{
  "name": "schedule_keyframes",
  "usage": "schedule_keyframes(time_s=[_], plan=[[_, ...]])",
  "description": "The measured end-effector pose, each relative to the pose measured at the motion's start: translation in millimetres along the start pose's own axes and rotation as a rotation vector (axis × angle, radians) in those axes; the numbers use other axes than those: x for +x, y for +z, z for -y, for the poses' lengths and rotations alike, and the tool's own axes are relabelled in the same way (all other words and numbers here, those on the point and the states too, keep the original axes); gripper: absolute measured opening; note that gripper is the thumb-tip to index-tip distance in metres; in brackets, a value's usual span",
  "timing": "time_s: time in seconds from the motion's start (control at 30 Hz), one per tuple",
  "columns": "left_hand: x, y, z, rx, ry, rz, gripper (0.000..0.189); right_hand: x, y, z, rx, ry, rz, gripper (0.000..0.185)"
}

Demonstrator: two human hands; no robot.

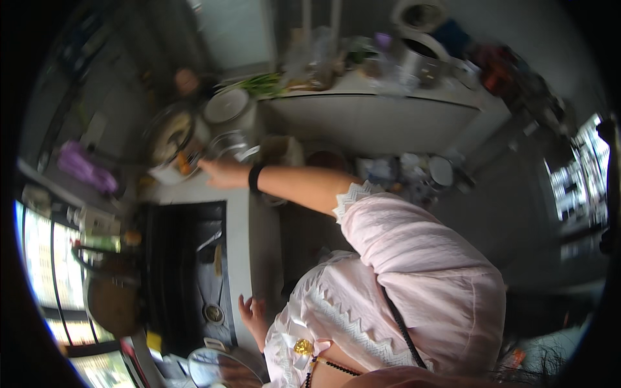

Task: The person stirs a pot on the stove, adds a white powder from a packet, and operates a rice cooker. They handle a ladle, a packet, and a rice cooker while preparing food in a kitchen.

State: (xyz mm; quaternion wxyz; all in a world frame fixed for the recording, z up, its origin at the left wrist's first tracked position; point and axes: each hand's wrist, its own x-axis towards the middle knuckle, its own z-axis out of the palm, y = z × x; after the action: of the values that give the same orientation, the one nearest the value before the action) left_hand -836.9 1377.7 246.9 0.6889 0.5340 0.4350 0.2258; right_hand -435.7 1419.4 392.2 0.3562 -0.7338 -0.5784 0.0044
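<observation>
My right hand [227, 173], with a black band at the wrist, reaches across the counter. Its fingertips are at the front of a white and dark appliance, apparently a rice cooker [164, 175], which has an orange patch on its front. Blur hides whether the fingers press, grip or only touch it. Lower down, my left hand [252, 316] is beside the edge of a dark sink [170, 271], its fingers loosely bent and apart with nothing in them. A round drain [213, 314] shows in the sink.
Beside the cooker stand a lidded white container [227, 105] and a clear bowl [229, 141]. Green vegetables [262, 85] and bags lie on the far counter [451, 102]. A purple cloth or bag [87, 167] and a round wooden board [114, 300] are along the window side.
</observation>
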Motion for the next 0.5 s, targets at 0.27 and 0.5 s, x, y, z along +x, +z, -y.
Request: schedule_keyframes(time_s=[0.27, 0.5], plan=[[33, 24, -14, 0.101, 0.074, 0.322, 0.024, -235, -55, 30, 0.108, 0.297, 0.205, 0.037], [40, 85, -42, 0.283, 0.228, 0.456, 0.033, -484, -113, 68, 0.301, 1.056, -0.312, 0.030]])
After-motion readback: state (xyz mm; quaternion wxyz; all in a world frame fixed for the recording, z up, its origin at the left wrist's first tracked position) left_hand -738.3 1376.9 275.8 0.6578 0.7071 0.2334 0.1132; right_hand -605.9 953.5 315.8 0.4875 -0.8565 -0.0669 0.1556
